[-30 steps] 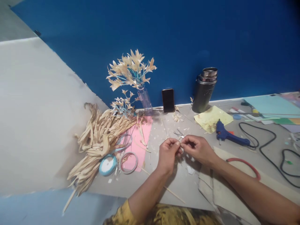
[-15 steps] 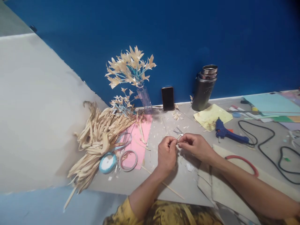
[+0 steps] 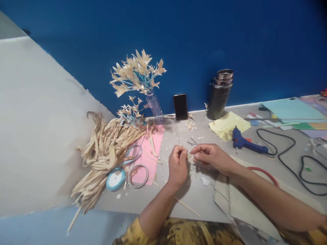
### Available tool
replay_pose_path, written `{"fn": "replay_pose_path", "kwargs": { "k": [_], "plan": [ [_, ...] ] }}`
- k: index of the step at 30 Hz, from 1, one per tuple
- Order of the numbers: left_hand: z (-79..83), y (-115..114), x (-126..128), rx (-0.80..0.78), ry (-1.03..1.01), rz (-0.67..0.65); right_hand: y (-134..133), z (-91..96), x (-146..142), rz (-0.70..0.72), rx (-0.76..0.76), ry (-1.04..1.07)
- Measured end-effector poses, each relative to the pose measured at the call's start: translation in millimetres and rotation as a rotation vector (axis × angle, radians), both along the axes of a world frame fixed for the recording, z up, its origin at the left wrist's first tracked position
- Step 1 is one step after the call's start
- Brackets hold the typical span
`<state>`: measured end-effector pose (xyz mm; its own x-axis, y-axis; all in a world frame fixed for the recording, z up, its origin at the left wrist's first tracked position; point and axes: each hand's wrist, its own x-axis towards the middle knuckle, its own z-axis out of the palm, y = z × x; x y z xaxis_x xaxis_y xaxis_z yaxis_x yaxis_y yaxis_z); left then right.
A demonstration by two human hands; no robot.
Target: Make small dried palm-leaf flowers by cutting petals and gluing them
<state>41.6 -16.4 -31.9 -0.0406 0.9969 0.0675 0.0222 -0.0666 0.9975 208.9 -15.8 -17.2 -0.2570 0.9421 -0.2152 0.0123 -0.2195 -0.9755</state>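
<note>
My left hand (image 3: 177,165) and my right hand (image 3: 212,157) meet above the grey table (image 3: 153,200), fingertips pinched together on a small pale straw piece (image 3: 189,157) held between them. Both hands are closed in a pinch. Small metal scissors (image 3: 191,143) lie just beyond the fingers. A thin wooden stick (image 3: 178,201) lies on the table under my left forearm. Pale scraps are scattered around the hands.
A pile of dried straw leaves (image 3: 102,156) lies left, beside a blue ribbon spool (image 3: 116,178), a tape ring (image 3: 138,176) and pink paper (image 3: 150,153). At the back stand a vase of straw flowers (image 3: 139,76), a phone (image 3: 180,106) and a flask (image 3: 219,93). A blue glue gun (image 3: 245,143), black cable (image 3: 293,160) and coloured papers (image 3: 293,112) lie right.
Both hands stay pinched on the small piece and have drifted slightly left and up in view. The camera has shifted a little; nothing on the table has moved.
</note>
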Motion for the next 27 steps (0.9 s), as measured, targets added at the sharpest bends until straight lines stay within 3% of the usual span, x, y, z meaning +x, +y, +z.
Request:
{"fn": "replay_pose_path", "kwargs": {
  "k": [3, 6, 11, 19, 27],
  "plan": [
    [4.3, -4, 2, 0.080, 0.020, -0.076, 2, -3.3, 2, 0.037, 0.060, -0.013],
    [5.8, -7, 4, 0.142, 0.065, -0.108, 3, -9.4, 1, 0.060, 0.020, 0.023],
    [2.5, -10, 8, 0.171, 0.127, -0.101, 1, -12.5, -3, 0.004, -0.060, 0.073],
    [-4.3, -12, 14, 0.112, -0.035, -0.039, 0, -6.5, -5, -0.007, -0.010, 0.068],
    [-7.1, -9, 12, 0.132, -0.032, -0.009, 2, -5.3, -1, 0.007, -0.030, 0.129]
  ]
}}
